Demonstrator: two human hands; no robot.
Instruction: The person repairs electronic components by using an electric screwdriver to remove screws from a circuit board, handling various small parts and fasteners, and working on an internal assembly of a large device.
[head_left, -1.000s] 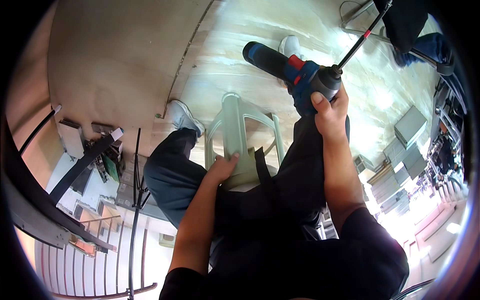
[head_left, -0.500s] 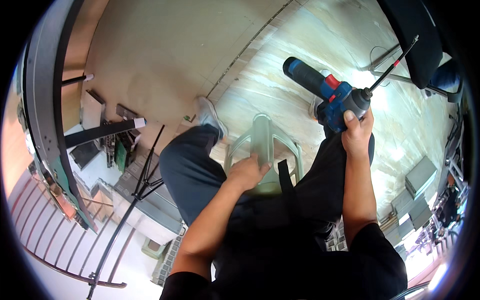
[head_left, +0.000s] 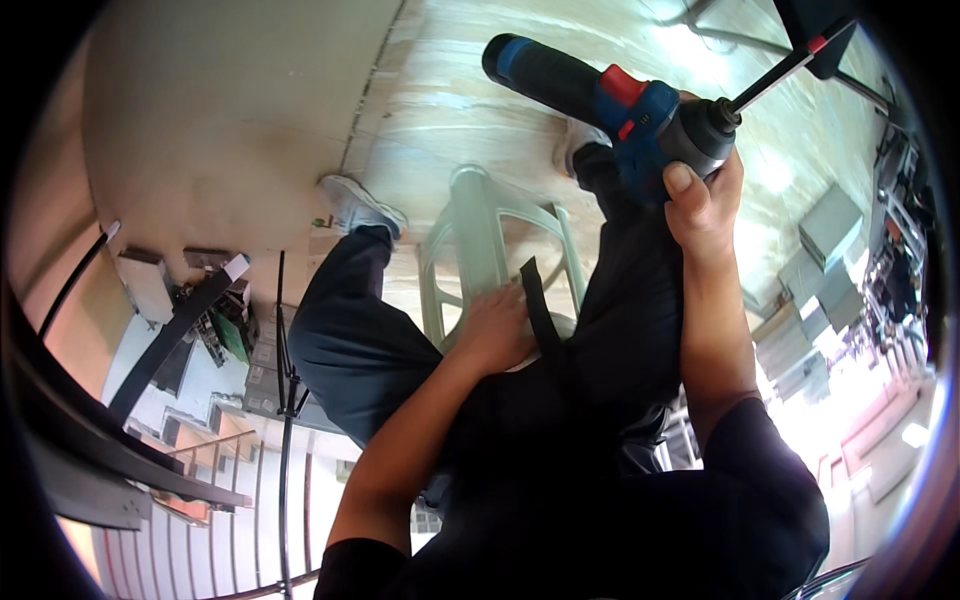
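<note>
My right hand [head_left: 703, 190] grips a blue and black cordless drill [head_left: 645, 130] with red switches; a long thin bit [head_left: 775, 75] points up to the right from its nose. My left hand [head_left: 498, 325] lies, somewhat blurred, with fingers extended on the pale green plastic stool [head_left: 472, 225] between my legs, beside a dangling black strap [head_left: 536, 300]. Both my feet in light shoes [head_left: 355, 205] rest on the floor.
A dark piece of furniture with metal legs [head_left: 815, 30] is at top right. Grey boxes [head_left: 830, 225] stand right. Left are circuit boards and metal parts [head_left: 225, 335], a thin black stand [head_left: 287, 390] and a stair railing [head_left: 210, 455]. The marble-like floor [head_left: 440, 80] borders a plain beige panel [head_left: 220, 90].
My right hand with the drill has risen toward the top right. My left hand has shifted along the stool toward the black strap. The view has also swung between frames.
</note>
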